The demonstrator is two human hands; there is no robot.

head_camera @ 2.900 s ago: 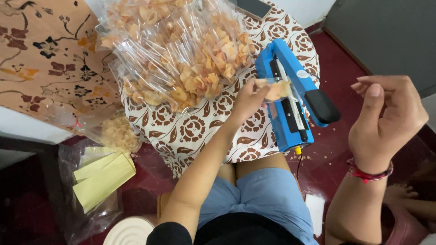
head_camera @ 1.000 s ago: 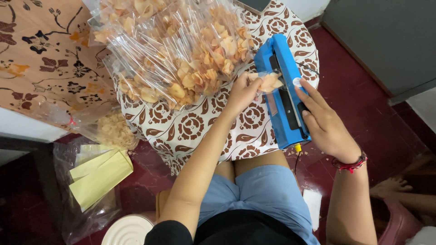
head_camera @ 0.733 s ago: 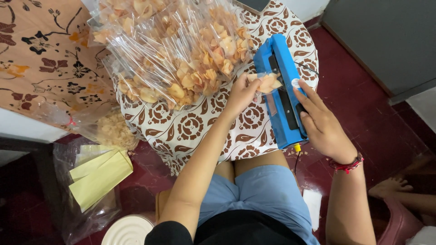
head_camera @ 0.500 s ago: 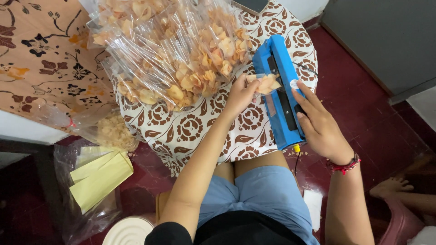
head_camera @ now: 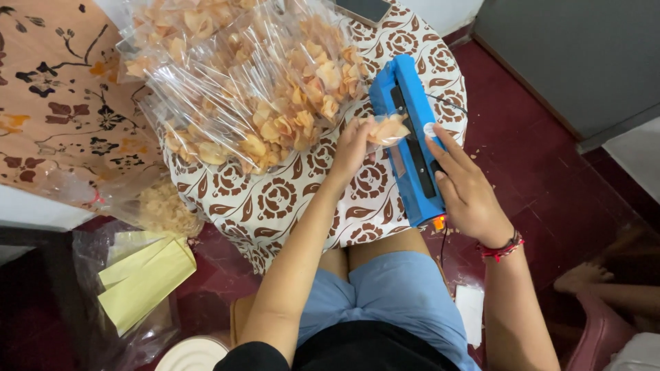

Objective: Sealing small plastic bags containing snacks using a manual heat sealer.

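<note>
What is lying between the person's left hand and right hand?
In the head view, a small clear bag of chips and the blue sealer lie between left hand and right hand.

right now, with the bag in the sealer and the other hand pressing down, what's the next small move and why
Probably lift the right hand to let the blue sealer arm open, then slide the small snack bag out with the left hand. The right hand lies flat on the arm, the bag's edge sits under it, and the left hand already grips the bag.
</note>
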